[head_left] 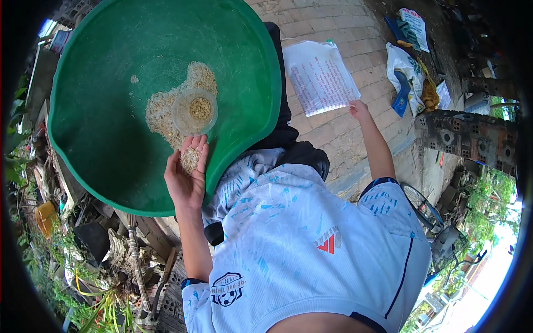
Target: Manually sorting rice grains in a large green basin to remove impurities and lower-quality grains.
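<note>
bright, even daylight fills the scene, with the sky blown out white at the lower right. shadows are soft and short. the centre is sharp; fisheye bending and a dark rim swallow the edges.

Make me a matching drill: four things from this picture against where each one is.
1 green basin
2 clear cup
3 left hand
4 right hand

a cupping grain at the basin's rim
b touching the paper sheet on the brick floor
c tilted, with grain inside
d standing on the grain pile

Pairs: 1-c, 2-d, 3-a, 4-b
</note>
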The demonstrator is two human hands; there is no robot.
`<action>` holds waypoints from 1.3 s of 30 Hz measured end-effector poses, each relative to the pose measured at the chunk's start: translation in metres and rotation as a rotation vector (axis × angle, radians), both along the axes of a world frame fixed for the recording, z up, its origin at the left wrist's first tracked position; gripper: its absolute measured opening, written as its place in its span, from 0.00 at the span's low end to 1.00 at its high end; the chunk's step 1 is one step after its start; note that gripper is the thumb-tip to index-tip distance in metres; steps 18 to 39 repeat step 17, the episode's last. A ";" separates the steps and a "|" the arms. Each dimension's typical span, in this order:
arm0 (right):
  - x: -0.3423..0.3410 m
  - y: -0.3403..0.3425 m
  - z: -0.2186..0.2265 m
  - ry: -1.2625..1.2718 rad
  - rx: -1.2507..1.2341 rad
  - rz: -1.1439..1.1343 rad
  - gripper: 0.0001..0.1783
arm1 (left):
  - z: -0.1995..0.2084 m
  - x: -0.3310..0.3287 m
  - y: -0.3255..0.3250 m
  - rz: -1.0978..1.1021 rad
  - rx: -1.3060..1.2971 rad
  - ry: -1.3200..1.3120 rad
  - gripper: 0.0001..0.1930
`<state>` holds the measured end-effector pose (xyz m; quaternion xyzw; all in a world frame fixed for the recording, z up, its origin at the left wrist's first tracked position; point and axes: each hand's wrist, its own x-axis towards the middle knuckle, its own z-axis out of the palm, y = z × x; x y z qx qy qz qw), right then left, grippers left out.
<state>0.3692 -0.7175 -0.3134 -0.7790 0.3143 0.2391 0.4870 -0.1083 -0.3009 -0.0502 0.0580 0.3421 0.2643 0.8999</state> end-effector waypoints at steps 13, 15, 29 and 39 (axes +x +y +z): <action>-0.234 0.246 0.182 -1.212 0.466 1.853 0.16 | 0.000 0.007 -0.001 0.000 0.033 0.001 0.26; -0.243 0.272 0.177 -1.102 0.305 2.132 0.19 | -0.003 0.004 0.003 0.003 0.016 -0.095 0.26; -0.247 0.287 0.186 -1.035 0.478 2.076 0.23 | 0.002 0.005 0.000 -0.002 0.038 0.024 0.27; -0.247 0.287 0.186 -1.035 0.478 2.076 0.23 | 0.002 0.005 0.000 -0.002 0.038 0.024 0.27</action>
